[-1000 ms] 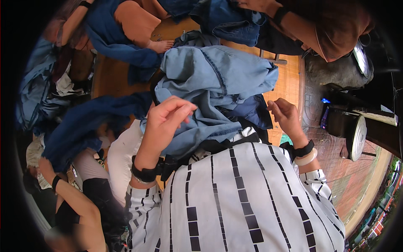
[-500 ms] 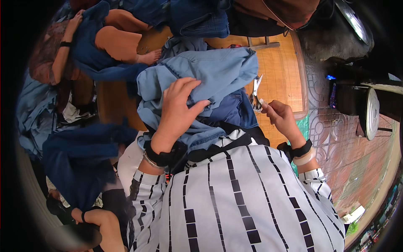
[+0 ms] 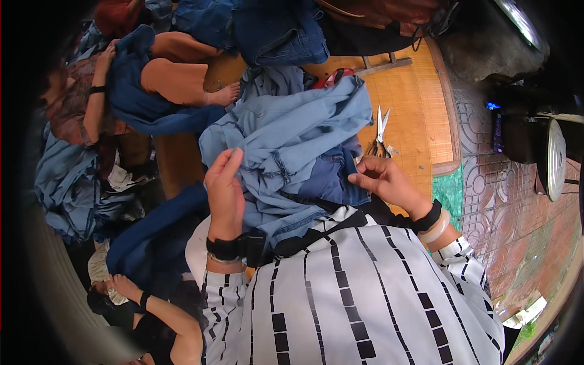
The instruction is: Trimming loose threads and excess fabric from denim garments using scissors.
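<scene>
Okay, going left to right: at your 9 o'clock, out near the rim, there's a heap of pale denim [image 3: 67, 188]. A co-worker [image 3: 85, 103] sits at 10 with dark blue denim [image 3: 131, 91] draped across the legs, probably so the lap takes the weight. Another co-worker [image 3: 176, 328] at 8 has an arm out to more dark blue cloth [image 3: 149, 234].

Your left hand [image 3: 226, 201] is just left of centre, raised by the cloth, fingers close together with the thumb near the index. Can't tell if you're pinching anything tiny. The light blue denim garment [image 3: 286, 125] is bunched from 12 o'clock down toward your lap, I'd guess so both hands can get at it easily. A navy piece [image 3: 334, 176] shows at 3, just off centre.

Scissors [image 3: 380, 131] lie at 2 o'clock on the wooden platform [image 3: 420, 91], blades a bit apart and pointing away from you; my bet is they're there for a quick right-hand grab. Your right hand [image 3: 392, 187] is at 3, thumb and curled index close together by the navy edge. Can't tell if they're gripping it.

Containers? Nothing I can make out for sure. The round metal disc [image 3: 555, 159] at far 3 might be a lid, but no contents show.
</scene>
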Demonstrator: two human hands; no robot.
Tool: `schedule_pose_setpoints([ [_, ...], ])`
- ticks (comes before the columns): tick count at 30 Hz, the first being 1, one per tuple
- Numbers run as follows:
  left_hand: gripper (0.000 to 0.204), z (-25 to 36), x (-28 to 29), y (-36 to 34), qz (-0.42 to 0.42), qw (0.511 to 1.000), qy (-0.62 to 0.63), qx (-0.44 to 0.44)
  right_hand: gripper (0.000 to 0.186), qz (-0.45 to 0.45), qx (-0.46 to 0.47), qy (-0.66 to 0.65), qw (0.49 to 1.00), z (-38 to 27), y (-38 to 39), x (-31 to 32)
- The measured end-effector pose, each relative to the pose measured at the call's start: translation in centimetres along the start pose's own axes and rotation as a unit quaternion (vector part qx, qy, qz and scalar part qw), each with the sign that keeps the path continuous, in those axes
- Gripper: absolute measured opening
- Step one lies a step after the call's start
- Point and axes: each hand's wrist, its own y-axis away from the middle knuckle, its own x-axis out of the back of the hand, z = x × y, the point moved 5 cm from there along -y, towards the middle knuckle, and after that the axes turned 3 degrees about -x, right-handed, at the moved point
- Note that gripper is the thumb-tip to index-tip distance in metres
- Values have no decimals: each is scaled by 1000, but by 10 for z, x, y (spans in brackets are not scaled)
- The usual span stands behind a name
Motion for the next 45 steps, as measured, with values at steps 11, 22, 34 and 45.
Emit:
schedule_pose_setpoints([
  [11,35,38,125,59,82,962,259,-30,16,-18,-8,33,999,-22,35,21],
  [22,24,-54,202,112,261,924,279,10,16,-72,-33,88,993,-25,23,8],
  [34,17,-63,193,117,280,911,303,2,28,52,457,331,824,-185,0,-93],
  [45,22,-76,199,117,304,906,294,-4,32,-74,425,469,771,-128,2,-118],
])
